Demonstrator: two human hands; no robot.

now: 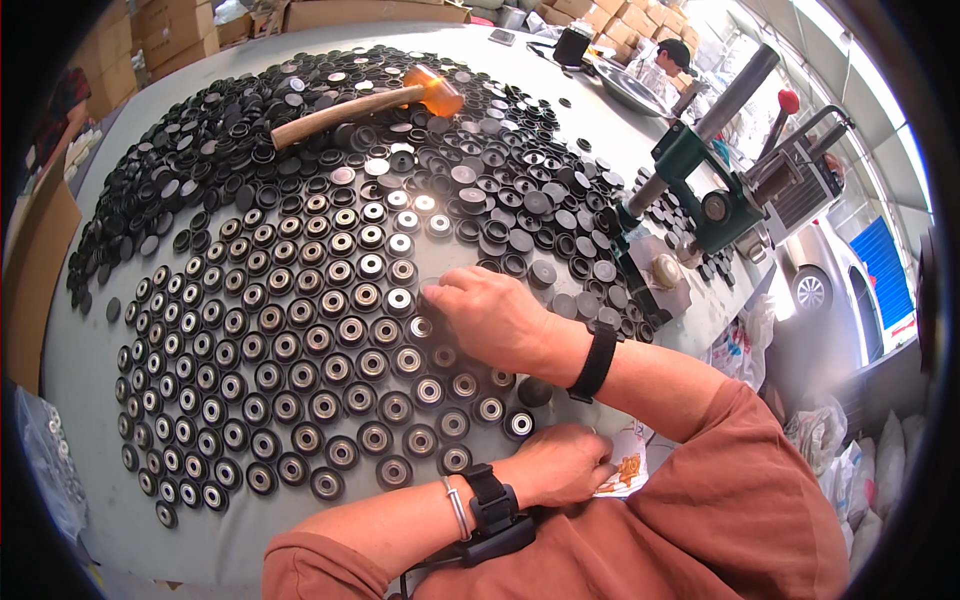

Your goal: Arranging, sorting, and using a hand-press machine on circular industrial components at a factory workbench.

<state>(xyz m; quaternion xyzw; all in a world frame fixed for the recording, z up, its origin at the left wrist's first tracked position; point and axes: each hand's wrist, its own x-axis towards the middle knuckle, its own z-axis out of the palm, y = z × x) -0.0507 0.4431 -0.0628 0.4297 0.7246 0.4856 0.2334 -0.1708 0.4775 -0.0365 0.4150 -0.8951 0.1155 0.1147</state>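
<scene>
My right hand [490, 315] reaches in over the right edge of the rows. Its fingers are pinched together, low among black round caps [445, 355] with metal bearings [397, 300] seated in them. Whatever sits between those fingertips is hidden. Close to my body, my left hand [565, 465] is curled closed beside a white printed plastic bag [628, 462]. I cannot make out what is inside its fingers. Many capped bearings lie in slanting rows on the grey table [270, 545], left of both hands.
Beyond the rows spreads a heap of loose black caps [220, 130], with a wooden-handled mallet [350, 115] with an amber head lying on it. A green hand press [710, 195] stands at the right. Behind it sit a metal tray [632, 88] and another person [660, 70].
</scene>
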